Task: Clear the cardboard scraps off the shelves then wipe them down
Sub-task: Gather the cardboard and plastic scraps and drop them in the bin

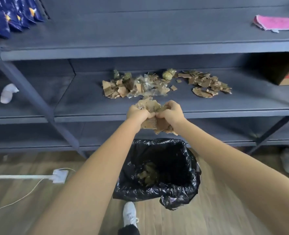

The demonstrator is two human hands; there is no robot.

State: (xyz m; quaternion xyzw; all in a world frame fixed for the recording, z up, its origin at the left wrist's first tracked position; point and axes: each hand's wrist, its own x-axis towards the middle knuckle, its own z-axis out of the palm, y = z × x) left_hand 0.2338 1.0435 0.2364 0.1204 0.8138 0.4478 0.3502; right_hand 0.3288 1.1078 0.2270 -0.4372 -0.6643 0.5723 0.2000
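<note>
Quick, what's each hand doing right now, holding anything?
Left hand: closed, fingers curled around a bunch of cardboard scraps.
Right hand: closed, gripping the same bunch of scraps, above the bin.

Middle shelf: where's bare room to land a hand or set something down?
Free: the middle shelf left of the left scrap pile, up to the slanted post; the front strip between the right scrap pile and the shelf edge. Crowded: mid-shelf, where both piles lie.
</note>
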